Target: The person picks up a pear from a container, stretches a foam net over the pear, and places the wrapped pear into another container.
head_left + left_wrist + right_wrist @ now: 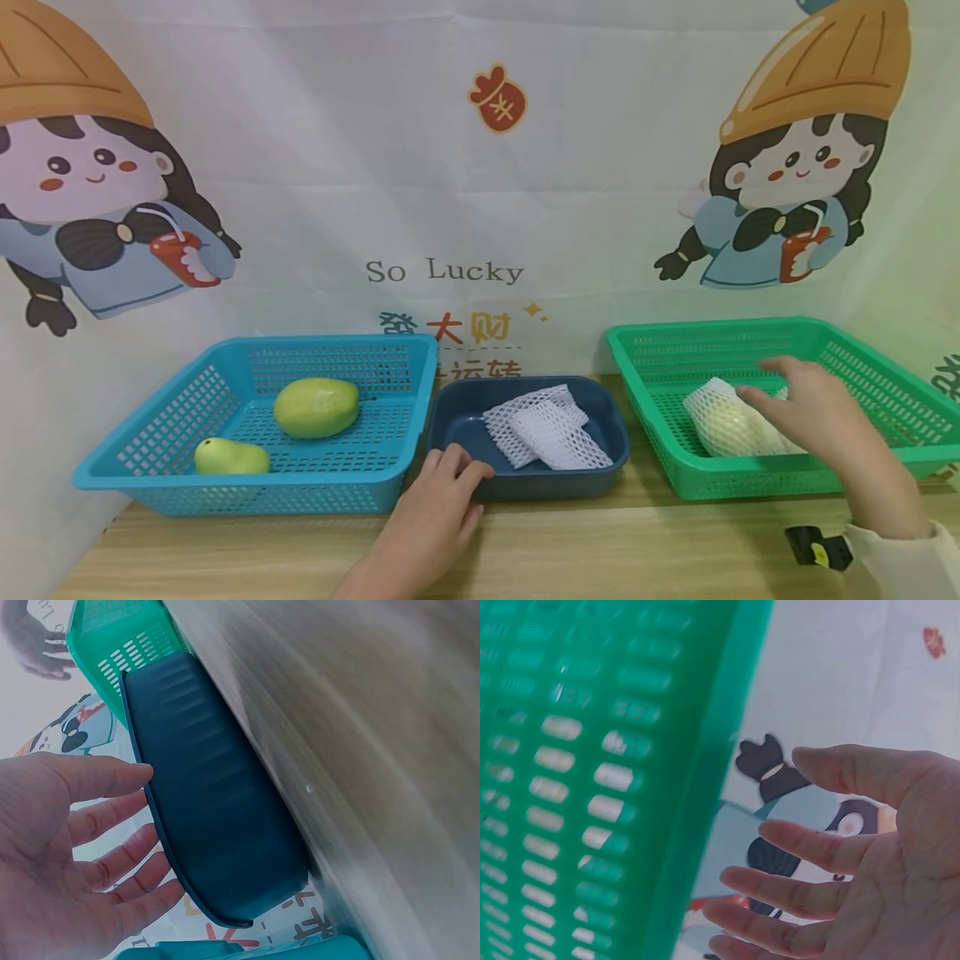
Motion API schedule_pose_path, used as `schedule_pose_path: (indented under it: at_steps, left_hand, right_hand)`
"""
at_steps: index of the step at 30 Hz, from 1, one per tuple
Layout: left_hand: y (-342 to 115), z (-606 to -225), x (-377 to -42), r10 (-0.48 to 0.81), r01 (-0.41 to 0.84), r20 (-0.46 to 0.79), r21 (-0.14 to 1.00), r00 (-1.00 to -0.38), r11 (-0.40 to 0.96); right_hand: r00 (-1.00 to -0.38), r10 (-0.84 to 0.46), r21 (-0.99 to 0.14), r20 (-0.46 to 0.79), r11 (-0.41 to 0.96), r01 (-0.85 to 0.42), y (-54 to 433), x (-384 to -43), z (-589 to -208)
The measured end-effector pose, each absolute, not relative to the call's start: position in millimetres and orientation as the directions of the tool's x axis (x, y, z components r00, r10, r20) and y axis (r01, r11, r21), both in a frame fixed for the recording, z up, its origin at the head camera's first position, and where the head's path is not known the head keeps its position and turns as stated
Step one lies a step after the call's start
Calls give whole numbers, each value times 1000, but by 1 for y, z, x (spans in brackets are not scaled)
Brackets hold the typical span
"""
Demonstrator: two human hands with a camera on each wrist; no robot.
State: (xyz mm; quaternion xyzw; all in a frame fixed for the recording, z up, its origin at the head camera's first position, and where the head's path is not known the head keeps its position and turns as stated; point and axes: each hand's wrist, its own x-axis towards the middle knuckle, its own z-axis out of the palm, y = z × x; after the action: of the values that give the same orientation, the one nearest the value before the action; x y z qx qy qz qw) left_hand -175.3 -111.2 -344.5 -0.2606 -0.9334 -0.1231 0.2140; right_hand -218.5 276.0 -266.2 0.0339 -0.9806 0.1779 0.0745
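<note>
My left hand (437, 507) rests its fingertips on the near left rim of a dark blue plastic box (542, 486). In the left wrist view its loosely bent fingers (124, 851) reach that rim from outside. Two crumpled white foam nets (558, 433) lie in the box. With fingers spread, my right hand (813, 412) hovers over the green basket (742, 477). Under it lies pale yellow-green fruit in white foam netting (723, 421), partly hidden by the hand and front rim. The right wrist view shows this palm (885, 877) holding nothing, beside the basket wall (660, 787).
A light blue basket (300, 493) at the left holds two green pears, one (317, 408) further back and one (231, 457) by the front wall. Behind everything hangs a printed white cloth (480, 217). A small black object (817, 547) shows by the right sleeve above the wooden table (570, 550).
</note>
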Motion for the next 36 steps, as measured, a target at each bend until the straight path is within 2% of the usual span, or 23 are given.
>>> schedule_pose_path:
  at_steps: [19,28,36]
  left_hand:
    - [-112,-343,-174,440,543,452,122,-776,831]
    - [-113,-343,-175,446,550,468,107,-763,828]
    - [-113,-340,-174,465,543,392,111,-794,833]
  right_hand:
    - [-952,-170,-347,253,903,-254,207,-198,-263]
    - [-909,-275,-336,314,863,-378,170,-189,-272]
    - [-891,-352,-321,287,841,-436,143,-186,-284]
